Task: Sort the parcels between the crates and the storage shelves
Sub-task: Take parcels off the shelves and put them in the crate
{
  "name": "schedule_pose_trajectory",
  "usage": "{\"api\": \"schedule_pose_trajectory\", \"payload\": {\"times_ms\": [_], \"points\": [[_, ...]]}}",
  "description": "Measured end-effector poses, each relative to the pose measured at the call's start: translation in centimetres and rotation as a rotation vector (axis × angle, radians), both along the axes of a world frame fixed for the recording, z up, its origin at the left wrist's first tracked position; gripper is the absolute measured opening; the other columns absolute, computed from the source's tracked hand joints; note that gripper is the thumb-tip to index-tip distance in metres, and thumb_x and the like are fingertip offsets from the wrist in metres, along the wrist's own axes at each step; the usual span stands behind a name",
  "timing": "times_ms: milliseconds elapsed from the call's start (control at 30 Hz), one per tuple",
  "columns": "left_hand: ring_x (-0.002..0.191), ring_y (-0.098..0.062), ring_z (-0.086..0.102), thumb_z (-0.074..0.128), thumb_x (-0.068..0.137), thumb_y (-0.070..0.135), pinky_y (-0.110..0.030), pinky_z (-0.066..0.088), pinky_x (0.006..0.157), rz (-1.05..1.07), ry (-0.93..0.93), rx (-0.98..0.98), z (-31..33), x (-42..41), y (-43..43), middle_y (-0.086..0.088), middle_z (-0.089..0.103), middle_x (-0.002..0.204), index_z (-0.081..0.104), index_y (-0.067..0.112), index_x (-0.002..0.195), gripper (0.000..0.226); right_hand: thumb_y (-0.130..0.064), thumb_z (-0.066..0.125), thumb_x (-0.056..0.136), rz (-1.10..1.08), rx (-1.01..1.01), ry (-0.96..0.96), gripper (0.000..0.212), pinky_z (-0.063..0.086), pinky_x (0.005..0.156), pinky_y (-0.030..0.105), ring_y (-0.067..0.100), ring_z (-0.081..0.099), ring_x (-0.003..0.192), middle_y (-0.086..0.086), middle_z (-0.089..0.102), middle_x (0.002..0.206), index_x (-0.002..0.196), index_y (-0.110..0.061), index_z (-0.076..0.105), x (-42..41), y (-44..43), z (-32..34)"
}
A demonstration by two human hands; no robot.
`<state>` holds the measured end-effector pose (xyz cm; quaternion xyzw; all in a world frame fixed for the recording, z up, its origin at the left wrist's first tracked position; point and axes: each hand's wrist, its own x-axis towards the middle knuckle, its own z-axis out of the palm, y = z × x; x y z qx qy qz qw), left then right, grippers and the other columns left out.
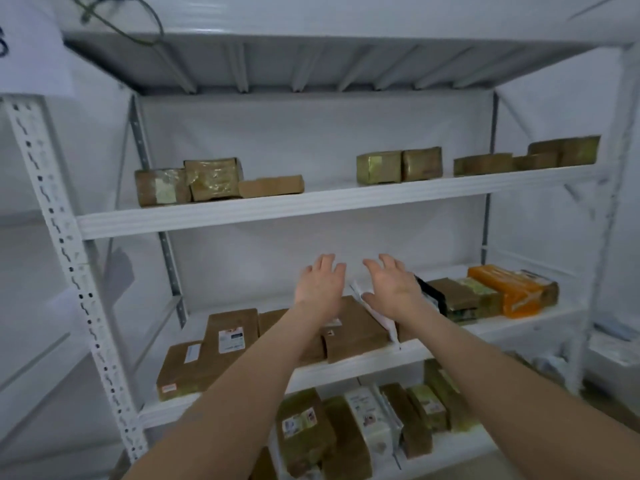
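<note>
A white metal storage shelf (242, 216) fills the view. My left hand (320, 284) and my right hand (393, 289) reach forward side by side over the middle shelf, fingers spread, holding nothing. Below them lie flat brown parcels (230, 341) with white labels, and a white envelope (388, 322) leans just under my right hand. An orange parcel (509, 289) and dark wrapped parcels (460, 299) sit at the right of that shelf. Brown boxes (211, 180) stand on the upper shelf. More labelled parcels (304, 431) stand upright on the lower shelf.
The left upright post (65, 254) of the shelf runs diagonally down the left side. A paper sign (31, 46) hangs at the top left. A cable (149, 26) loops above the top shelf. White bagged items (609, 355) lie at the far right.
</note>
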<state>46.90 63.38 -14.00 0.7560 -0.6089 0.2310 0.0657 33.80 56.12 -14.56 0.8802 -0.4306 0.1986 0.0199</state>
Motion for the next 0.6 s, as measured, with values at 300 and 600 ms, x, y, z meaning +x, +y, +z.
{"api": "schedule_pose_trajectory", "payload": {"times_ms": [300, 600], "points": [[0.129, -0.024, 0.04, 0.048, 0.091, 0.02, -0.036, 0.04, 0.094, 0.021, -0.095, -0.338, 10.1, 5.2, -5.0, -0.006, 0.04, 0.141, 0.04, 0.016, 0.138, 0.047, -0.042, 0.06, 0.089, 0.075, -0.106, -0.218, 0.074, 0.035, 0.105, 0.042, 0.029, 0.029, 0.136, 0.008, 0.023, 0.153, 0.149, -0.022, 0.022, 6.0, -5.6, 9.8], [0.117, -0.035, 0.048, 0.041, 0.097, 0.021, -0.043, 0.044, 0.082, 0.295, 0.171, -0.59, 14.2, 15.8, -6.5, -0.014, 0.045, 0.13, 0.045, 0.011, 0.131, 0.036, -0.051, 0.056, 0.088, 0.269, -0.06, -0.24, 0.074, 0.04, 0.094, 0.042, 0.034, 0.046, 0.123, 0.011, 0.039, 0.14, 0.148, -0.038, 0.015, 16.7, -9.6, 14.8]]}}
